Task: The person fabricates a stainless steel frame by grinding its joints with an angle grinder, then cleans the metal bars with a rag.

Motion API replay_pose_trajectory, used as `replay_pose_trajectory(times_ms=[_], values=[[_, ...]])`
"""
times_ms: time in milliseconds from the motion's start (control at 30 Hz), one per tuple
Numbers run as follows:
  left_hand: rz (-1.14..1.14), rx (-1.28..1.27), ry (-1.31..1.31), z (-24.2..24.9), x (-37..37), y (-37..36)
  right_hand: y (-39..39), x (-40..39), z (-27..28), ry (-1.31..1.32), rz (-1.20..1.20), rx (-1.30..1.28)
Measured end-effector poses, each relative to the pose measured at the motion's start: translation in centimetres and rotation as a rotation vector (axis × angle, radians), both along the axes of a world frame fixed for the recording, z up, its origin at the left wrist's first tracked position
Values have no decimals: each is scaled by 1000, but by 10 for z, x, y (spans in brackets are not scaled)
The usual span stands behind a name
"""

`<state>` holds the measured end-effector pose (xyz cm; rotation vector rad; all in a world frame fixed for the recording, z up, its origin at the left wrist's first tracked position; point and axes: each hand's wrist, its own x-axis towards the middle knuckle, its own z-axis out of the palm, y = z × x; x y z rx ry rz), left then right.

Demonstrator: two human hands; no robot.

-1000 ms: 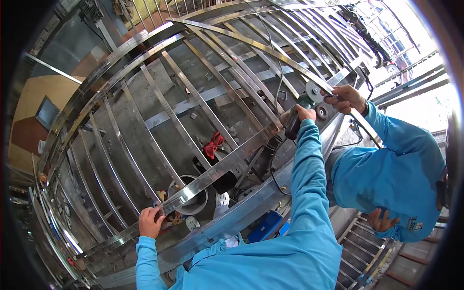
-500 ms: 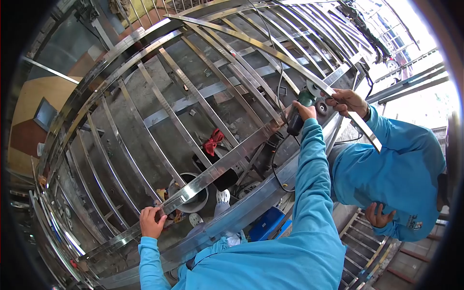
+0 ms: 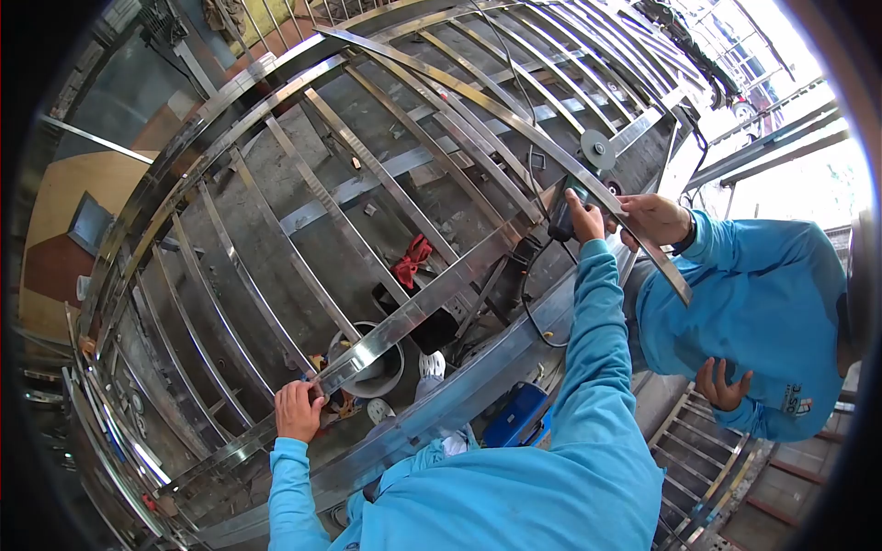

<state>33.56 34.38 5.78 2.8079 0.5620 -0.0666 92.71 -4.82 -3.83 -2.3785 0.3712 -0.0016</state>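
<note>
My right hand [image 3: 588, 220] is closed around the dark body of an angle grinder [image 3: 564, 220], whose round disc [image 3: 597, 150] shows beyond a long flat metal bar [image 3: 602, 195]. The bar crosses over the grinder and partly hides it. A co-worker's hand [image 3: 657, 220] holds the bar just right of my right hand. My left hand [image 3: 299, 410] grips the front metal rail [image 3: 404, 335] of a large barred frame, with its fingers over the top edge.
Shiny crossbars [image 3: 322, 184] run back from the rail. Below lie a red cloth [image 3: 411, 261], a bucket [image 3: 390, 372] and a blue case [image 3: 516, 415]. A black cable [image 3: 531, 312] loops near the grinder. The co-worker [image 3: 735, 312] stands at the right.
The bar's near end has swung left and down, and now covers more of the grinder. The co-worker's holding hand has lowered. My left hand has moved slightly right along the rail.
</note>
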Motion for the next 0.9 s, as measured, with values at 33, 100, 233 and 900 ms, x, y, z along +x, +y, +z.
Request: replay_pose_trajectory(times_ms=[33, 100, 233, 900], values=[[-12, 2, 12, 1, 0, 1, 0, -12, 11, 37, -7, 0], [-35, 7, 34, 2, 1, 5, 13, -51, 54, 99, 55, 21], [-9, -61, 142, 26, -1, 4, 17, -91, 64, 112, 113, -47], [-210, 302, -113, -34, -212, 112, 127, -576, 123, 25, 471, 255]])
